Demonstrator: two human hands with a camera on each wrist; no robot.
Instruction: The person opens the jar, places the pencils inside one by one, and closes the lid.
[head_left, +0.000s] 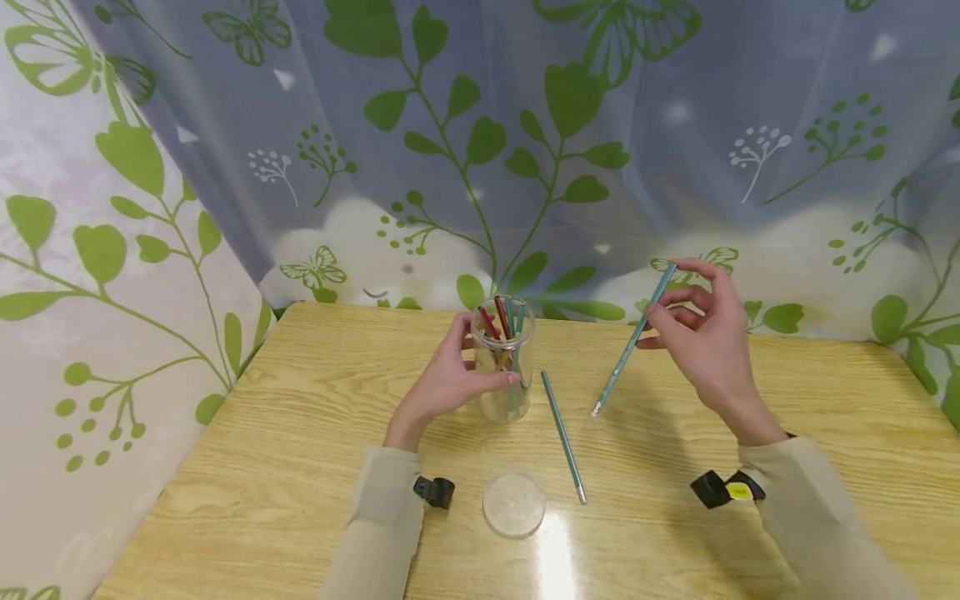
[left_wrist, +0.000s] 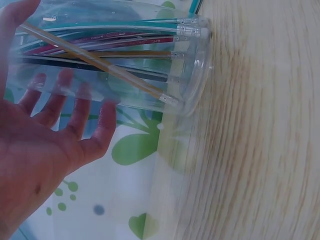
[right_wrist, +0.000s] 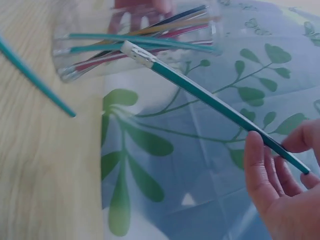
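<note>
My left hand point(head_left: 453, 375) grips a clear jar point(head_left: 491, 392) that stands upright on the table, its thumb across the near side and its fingers round the far side. Inside the jar lean several pencils point(left_wrist: 120, 42), red, teal, yellow-brown and dark, with their eraser ends down. To the right, my right hand point(head_left: 708, 333) pinches a teal pencil point(head_left: 630, 354) near its upper end. This pencil slants, its white eraser end pointing down toward the jar's side. A second teal pencil point(head_left: 564, 437) lies on the table between the jar and my right hand.
A round clear lid point(head_left: 513, 504) lies flat on the wood-grain table point(head_left: 300, 433) in front of the jar. A leaf-patterned curtain point(head_left: 450, 167) hangs along the table's back edge, and another patterned panel point(head_left: 112, 250) stands at the left.
</note>
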